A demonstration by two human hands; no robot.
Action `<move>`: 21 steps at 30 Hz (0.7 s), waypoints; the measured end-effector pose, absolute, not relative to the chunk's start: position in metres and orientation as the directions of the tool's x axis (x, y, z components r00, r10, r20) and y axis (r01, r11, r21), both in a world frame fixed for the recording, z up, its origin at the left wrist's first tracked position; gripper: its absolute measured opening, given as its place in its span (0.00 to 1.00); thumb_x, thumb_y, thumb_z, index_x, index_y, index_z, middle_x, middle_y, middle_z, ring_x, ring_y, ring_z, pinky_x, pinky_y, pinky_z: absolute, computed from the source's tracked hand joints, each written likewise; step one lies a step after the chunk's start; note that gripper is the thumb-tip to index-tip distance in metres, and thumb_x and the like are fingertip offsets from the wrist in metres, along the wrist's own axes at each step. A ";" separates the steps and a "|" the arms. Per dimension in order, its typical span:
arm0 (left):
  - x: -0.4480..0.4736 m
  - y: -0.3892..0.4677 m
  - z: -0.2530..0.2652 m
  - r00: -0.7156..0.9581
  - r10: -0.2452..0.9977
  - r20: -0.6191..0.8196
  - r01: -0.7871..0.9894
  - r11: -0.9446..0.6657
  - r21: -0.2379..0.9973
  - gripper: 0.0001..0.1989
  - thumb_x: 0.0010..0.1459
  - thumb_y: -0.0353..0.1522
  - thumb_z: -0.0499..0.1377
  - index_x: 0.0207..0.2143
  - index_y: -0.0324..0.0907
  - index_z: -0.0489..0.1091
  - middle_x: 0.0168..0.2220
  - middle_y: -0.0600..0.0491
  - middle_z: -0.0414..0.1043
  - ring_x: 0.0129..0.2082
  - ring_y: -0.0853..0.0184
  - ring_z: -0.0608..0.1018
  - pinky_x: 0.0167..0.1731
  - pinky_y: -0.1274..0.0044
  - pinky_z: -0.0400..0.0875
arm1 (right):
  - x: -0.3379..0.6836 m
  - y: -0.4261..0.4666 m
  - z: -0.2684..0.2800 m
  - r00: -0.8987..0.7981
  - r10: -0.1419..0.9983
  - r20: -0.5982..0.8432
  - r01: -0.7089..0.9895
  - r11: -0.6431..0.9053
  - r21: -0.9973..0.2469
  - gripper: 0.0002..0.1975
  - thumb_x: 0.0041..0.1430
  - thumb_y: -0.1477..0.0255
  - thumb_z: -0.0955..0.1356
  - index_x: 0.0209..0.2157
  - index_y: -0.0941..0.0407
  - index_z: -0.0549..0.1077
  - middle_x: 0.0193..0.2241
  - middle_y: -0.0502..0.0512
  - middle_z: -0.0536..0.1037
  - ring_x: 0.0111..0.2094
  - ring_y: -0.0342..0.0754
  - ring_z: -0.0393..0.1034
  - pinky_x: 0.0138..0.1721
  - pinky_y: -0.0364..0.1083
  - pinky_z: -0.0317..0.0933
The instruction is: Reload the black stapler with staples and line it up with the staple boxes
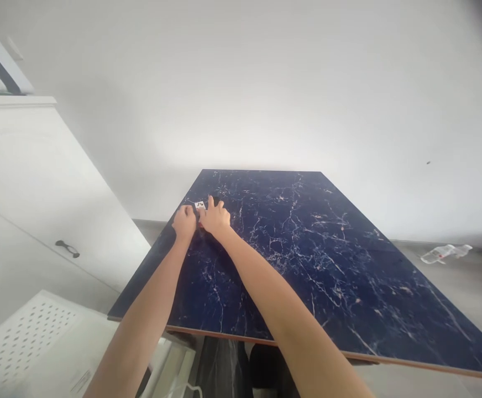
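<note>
Both hands are close together over the far left part of a dark blue, marble-patterned table [291, 249]. My left hand [184, 222] is closed, its fingers curled near the left edge. Beside it, my right hand [216, 217] has its fingers bent over a small dark object [216, 200], with the thumb side toward my left hand. A small white label or card with black print [200, 205] shows between the hands. A bit of red is visible below it. The hands cover most of what they hold, so its kind cannot be made out.
A white cabinet [29, 182] with a dark handle stands on the left. In front of it is a white perforated box [29, 331]. A pale wall [266, 83] rises behind the table. On the floor at right lies a clear plastic piece [444, 253].
</note>
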State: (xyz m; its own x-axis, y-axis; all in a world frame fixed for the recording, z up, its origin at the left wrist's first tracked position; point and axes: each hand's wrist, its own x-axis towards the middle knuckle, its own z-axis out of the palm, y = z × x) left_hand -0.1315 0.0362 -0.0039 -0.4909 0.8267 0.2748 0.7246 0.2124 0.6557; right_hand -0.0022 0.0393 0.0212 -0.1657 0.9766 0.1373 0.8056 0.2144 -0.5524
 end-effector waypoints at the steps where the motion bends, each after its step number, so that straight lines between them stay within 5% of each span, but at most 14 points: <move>1: -0.126 0.036 -0.004 -0.462 0.841 0.283 0.739 0.188 0.647 0.19 0.70 0.38 0.44 0.48 0.45 0.73 0.49 0.44 0.77 0.53 0.52 0.76 0.52 0.62 0.67 | 0.006 0.040 0.019 -0.180 0.972 0.153 0.784 0.236 -0.573 0.36 0.70 0.51 0.54 0.71 0.56 0.47 0.60 0.75 0.64 0.54 0.66 0.70 0.54 0.63 0.62; 5: -0.101 0.031 -0.006 -0.287 0.895 0.342 0.841 0.065 0.537 0.23 0.71 0.41 0.43 0.54 0.46 0.73 0.54 0.41 0.73 0.55 0.48 0.72 0.54 0.57 0.65 | 0.041 0.050 0.007 -0.195 0.949 0.248 0.638 0.315 -0.703 0.32 0.72 0.54 0.48 0.70 0.52 0.53 0.64 0.63 0.65 0.59 0.57 0.66 0.58 0.55 0.61; 11: -0.090 0.028 -0.009 -0.214 0.885 0.414 0.915 0.033 0.403 0.26 0.71 0.43 0.42 0.62 0.46 0.68 0.65 0.40 0.61 0.63 0.45 0.65 0.60 0.54 0.60 | 0.050 0.074 -0.009 -0.135 0.980 0.149 0.379 0.190 -0.906 0.34 0.72 0.54 0.43 0.69 0.52 0.56 0.63 0.61 0.67 0.45 0.49 0.75 0.44 0.48 0.71; 16: -0.085 0.025 -0.014 -0.063 0.885 0.462 0.974 -0.046 0.220 0.27 0.71 0.45 0.43 0.66 0.44 0.63 0.66 0.38 0.59 0.65 0.44 0.61 0.61 0.54 0.56 | 0.048 0.093 -0.017 -0.159 0.973 0.169 0.259 0.207 -0.944 0.33 0.71 0.50 0.49 0.69 0.50 0.57 0.65 0.57 0.66 0.53 0.49 0.72 0.50 0.49 0.69; 21: -0.081 0.021 -0.014 0.003 0.885 0.465 0.973 -0.109 0.201 0.27 0.70 0.45 0.47 0.64 0.40 0.61 0.62 0.38 0.65 0.63 0.46 0.64 0.61 0.57 0.58 | 0.047 0.123 -0.020 -0.273 0.951 0.146 0.241 0.215 -0.946 0.30 0.71 0.53 0.52 0.63 0.52 0.68 0.59 0.56 0.73 0.55 0.50 0.71 0.55 0.51 0.66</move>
State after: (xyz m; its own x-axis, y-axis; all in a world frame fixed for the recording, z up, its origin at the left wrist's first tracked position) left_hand -0.0809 0.0206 -0.0141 0.0028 0.8854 0.4649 0.9735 -0.1088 0.2013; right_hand 0.0467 0.1233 -0.0203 -0.2734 0.9507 0.1463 0.2408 0.2149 -0.9465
